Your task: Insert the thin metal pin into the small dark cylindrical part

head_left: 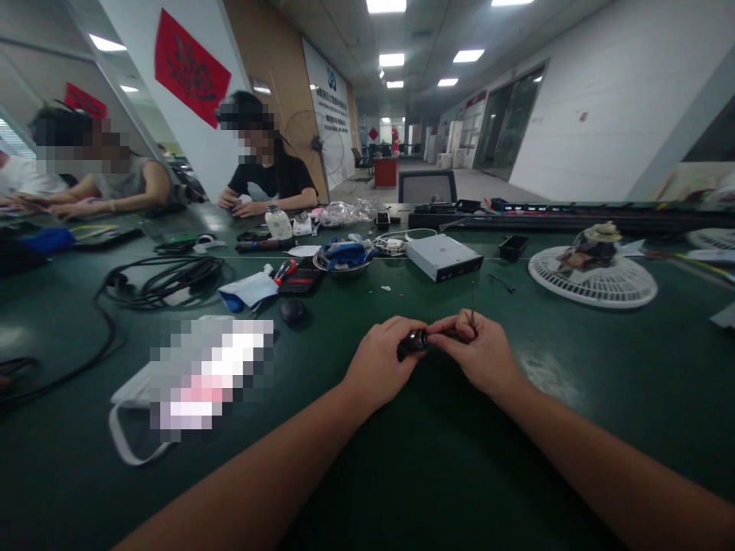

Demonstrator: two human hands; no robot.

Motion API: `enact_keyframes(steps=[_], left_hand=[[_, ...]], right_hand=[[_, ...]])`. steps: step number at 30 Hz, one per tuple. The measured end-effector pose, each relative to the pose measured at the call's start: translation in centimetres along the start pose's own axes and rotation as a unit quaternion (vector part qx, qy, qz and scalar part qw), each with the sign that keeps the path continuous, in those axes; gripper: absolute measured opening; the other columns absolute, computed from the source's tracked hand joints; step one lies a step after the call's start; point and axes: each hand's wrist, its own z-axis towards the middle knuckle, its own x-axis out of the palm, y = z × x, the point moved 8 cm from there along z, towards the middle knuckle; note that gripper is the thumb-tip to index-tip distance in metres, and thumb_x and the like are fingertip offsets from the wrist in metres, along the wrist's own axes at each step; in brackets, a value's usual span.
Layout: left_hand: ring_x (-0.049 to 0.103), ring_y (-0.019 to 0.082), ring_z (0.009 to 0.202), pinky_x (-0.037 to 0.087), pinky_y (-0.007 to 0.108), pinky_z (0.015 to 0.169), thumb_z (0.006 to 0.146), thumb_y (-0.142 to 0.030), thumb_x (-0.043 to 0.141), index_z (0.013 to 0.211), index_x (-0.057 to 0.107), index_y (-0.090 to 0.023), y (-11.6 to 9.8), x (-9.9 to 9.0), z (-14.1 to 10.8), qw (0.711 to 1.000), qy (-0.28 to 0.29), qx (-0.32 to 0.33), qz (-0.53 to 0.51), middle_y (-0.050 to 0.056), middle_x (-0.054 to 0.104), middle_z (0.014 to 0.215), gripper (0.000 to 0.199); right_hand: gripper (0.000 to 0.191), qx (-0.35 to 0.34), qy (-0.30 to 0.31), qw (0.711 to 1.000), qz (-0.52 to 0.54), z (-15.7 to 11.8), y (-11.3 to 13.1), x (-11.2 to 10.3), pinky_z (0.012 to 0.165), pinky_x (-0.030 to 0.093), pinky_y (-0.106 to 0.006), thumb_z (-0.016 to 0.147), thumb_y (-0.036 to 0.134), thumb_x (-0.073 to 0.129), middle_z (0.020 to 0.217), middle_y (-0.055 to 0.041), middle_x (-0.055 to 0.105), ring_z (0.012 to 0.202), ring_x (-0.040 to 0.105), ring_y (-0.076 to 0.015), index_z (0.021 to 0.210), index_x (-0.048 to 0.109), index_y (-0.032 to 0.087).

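In my left hand [379,358] is a small, dark, shiny rounded object [416,340], its fingers wrapped round it. Its kind is hard to make out, as the hand covers much of it. My right hand [487,353] comes in from the other side, thumb and forefinger pinched at the object's right end. A thin metal rod [472,300] stands upright out of the same hand, held by the curled fingers; its lower part is hidden. Both hands are just above the green table [413,459].
Ahead lie a white-topped disc drive [443,255], a bowl [343,268] with blue cloth and a white fan grille [594,279]. To the left are a black mouse [292,311], coiled cables [164,282] and a white strap [123,444]. Two people [267,172] sit across the table.
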Motion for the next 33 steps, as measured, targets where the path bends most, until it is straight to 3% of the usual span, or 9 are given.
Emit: enact_keyframes(steps=[4, 9, 16, 22, 27, 33], left_hand=[[0.063, 0.021, 0.103, 0.048, 0.04, 0.093, 0.082, -0.016, 0.072, 0.115, 0.065, -0.026, -0.1, 0.3, -0.1, 1.0, 0.02, 0.009, 0.002, 0.001, 0.07, 0.113, 0.035], [0.063, 0.02, 0.103, 0.047, 0.039, 0.093, 0.081, -0.012, 0.072, 0.113, 0.065, -0.026, -0.4, 0.3, -0.1, 0.999, 0.024, 0.021, -0.006, -0.001, 0.071, 0.112, 0.035], [0.063, 0.019, 0.101, 0.047, 0.038, 0.092, 0.083, -0.011, 0.069, 0.111, 0.065, -0.025, -0.4, 0.2, -0.2, 0.999, 0.026, 0.023, -0.011, -0.001, 0.071, 0.109, 0.032], [0.062, 0.019, 0.1, 0.047, 0.039, 0.091, 0.083, -0.013, 0.069, 0.11, 0.065, -0.025, -0.7, 0.3, -0.2, 0.999, 0.037, 0.036, 0.0, -0.001, 0.071, 0.109, 0.03], [0.062, 0.019, 0.104, 0.045, 0.039, 0.094, 0.081, -0.009, 0.069, 0.109, 0.064, -0.025, -0.9, 0.5, -0.2, 0.998, 0.043, 0.05, -0.006, 0.0, 0.07, 0.111, 0.032], [0.062, 0.02, 0.1, 0.047, 0.038, 0.09, 0.081, -0.01, 0.069, 0.108, 0.064, -0.023, -0.6, 0.4, -0.3, 0.999, 0.034, 0.039, -0.001, 0.001, 0.07, 0.108, 0.03]], right_hand=[[0.048, -0.009, 0.002, 1.0, -0.026, 0.0, 0.1, -0.1, 0.075, 0.054, -0.035, 0.069, 0.023, 0.079, 0.084, -0.0036, 0.072, 0.079, 0.067, -0.0192, 0.067, 0.032, 0.025], [0.03, -0.025, 0.029, 0.989, -0.146, 0.0, 0.4, 0.4, 0.069, 0.048, -0.033, 0.074, 0.026, 0.075, 0.077, 0.0002, 0.063, 0.07, 0.057, -0.0159, 0.069, 0.045, 0.023], [0.045, -0.001, 0.032, 0.987, -0.159, 0.1, -0.5, 0.3, 0.069, 0.047, -0.033, 0.075, 0.03, 0.075, 0.079, -0.0017, 0.069, 0.071, 0.061, -0.0171, 0.063, 0.032, 0.024], [0.049, 0.029, 0.052, 0.993, -0.099, 0.2, -0.9, 0.3, 0.065, 0.048, -0.031, 0.07, 0.028, 0.077, 0.077, -0.0022, 0.07, 0.069, 0.064, -0.0168, 0.063, 0.029, 0.025], [0.049, 0.065, 0.065, 0.991, -0.096, 0.1, -1.4, 0.6, 0.053, 0.043, -0.029, 0.069, 0.03, 0.077, 0.078, -0.0031, 0.07, 0.055, 0.056, -0.012, 0.061, 0.029, 0.024], [0.048, 0.035, 0.034, 0.975, -0.218, -0.2, -1.1, 0.2, 0.05, 0.035, -0.028, 0.075, 0.037, 0.074, 0.062, 0.0006, 0.059, 0.053, 0.049, -0.0124, 0.058, 0.031, 0.023]])
